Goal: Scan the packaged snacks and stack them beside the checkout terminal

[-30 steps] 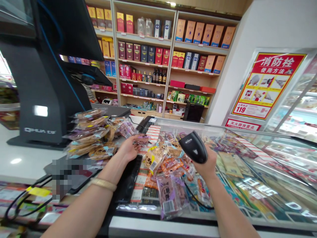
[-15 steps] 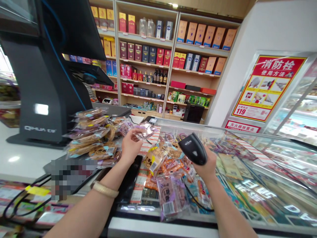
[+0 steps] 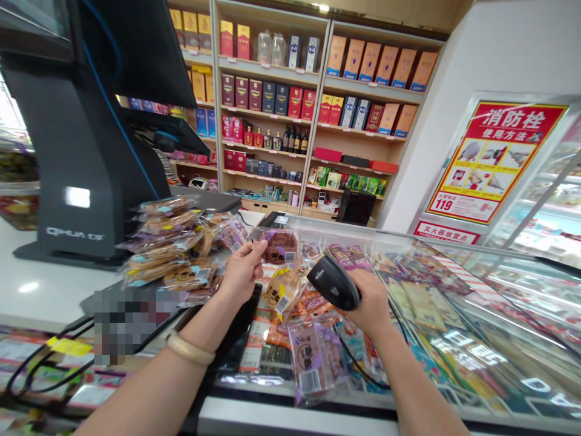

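My left hand (image 3: 244,266), with a beige bangle on the wrist, pinches the edge of a clear-and-purple snack packet (image 3: 280,245). A barcode shows at that packet's lower right. My right hand (image 3: 370,300) is wrapped round a black barcode scanner (image 3: 333,281), its head tilted toward the held packet. A cable runs from the scanner across the glass. Under my hands, loose packets lie on the counter: a yellow-labelled biscuit packet (image 3: 282,292), orange packets (image 3: 313,301) and a purple packet (image 3: 313,357) with its barcode facing up.
A stack of packaged biscuits (image 3: 166,242) stands left, beside a black register screen stand (image 3: 86,175). The glass display counter (image 3: 476,339) extends right over more packets. Shelves of boxes (image 3: 267,97) line the back wall. A red fire-hydrant notice (image 3: 497,160) hangs at right.
The packet in my left hand has turned flatter, bringing its barcode into view. My right hand has moved the scanner left and slightly down, closer to that packet.
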A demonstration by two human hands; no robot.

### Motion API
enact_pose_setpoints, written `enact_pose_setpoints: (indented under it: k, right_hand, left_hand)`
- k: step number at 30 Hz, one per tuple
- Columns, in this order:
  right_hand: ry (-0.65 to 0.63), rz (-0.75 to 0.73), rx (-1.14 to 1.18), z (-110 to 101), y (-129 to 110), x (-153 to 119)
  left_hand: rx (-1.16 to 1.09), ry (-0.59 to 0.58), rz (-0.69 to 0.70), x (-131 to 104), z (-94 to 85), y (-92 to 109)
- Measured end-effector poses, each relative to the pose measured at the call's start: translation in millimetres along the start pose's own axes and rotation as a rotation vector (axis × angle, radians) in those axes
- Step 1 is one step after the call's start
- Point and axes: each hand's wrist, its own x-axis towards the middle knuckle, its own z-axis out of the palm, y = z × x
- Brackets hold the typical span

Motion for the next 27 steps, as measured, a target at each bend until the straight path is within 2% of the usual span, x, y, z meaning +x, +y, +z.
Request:
enact_pose_setpoints:
  k: [4,9,12,14,16,18,21,23,27]
  right_hand:
    - [-0.045,-0.014,-0.014,1,-4,0]
    - [-0.117,-0.004,-0.035,2,-6,2]
    - [-0.111,-0.006,-0.041,1,-6,2]
    - [-0.06,-0.013,-0.026,1,-6,1]
    - [0.044,-0.012,-0.006,-1,-4,1]
    - [0.177,0.008,0.013,-3,-1,0]
    - [0.336,0.077,0.028,-6,5,-2]
    - [0.385,0.119,0.021,-7,9,-4]
    - [0.323,0.101,0.019,-6,13,-6]
  left_hand:
    - [-0.1,-0.02,-0.133,-2,1.4,4]
    - [-0.12,-0.043,-0.176,-6,4.2,6]
    - [-0.13,-0.061,-0.189,-7,4.2,7]
    - [-0.137,-0.091,-0.2,-7,3.0,8]
    - [-0.127,-0.159,-0.235,-7,1.3,10]
    - [-0.073,-0.277,-0.304,-8,0.0,11]
    - [0.125,-0.479,-0.393,-15,1.1,8]
    - [0.28,-0.555,-0.403,-21,4.2,4]
    - [0.407,-0.533,-0.378,-30,12.2,-1]
